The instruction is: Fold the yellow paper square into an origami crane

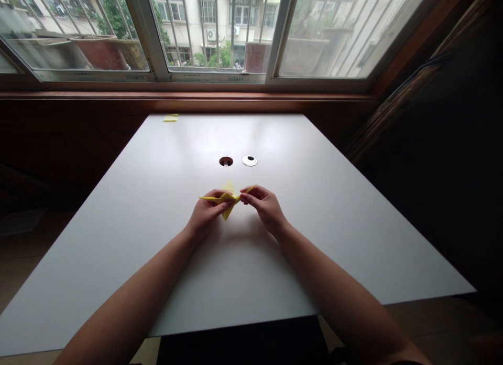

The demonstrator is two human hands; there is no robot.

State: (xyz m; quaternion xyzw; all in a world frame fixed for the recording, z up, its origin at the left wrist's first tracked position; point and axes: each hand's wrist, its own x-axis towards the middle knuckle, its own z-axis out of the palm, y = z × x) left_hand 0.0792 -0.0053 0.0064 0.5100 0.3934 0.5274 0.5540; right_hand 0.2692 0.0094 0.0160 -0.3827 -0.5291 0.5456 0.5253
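Observation:
A folded yellow paper crane (227, 198) is held between my two hands, over the middle of the white table. One wing points toward me and the other away; a thin pointed end sticks out to each side. My left hand (207, 210) pinches the body and the left point between thumb and fingers. With thumb and fingertips closed, my right hand (262, 203) grips the thin right-hand point, whose tip shows above the fingers. Part of the paper is hidden behind the fingers.
The white table (188, 281) has a round cable hole (226, 161) beyond my hands, with a metallic round cover (249, 161) beside it. Yellow paper (171, 118) lies at the far left edge. Behind stands a barred window (216, 29) with flowerpots outside.

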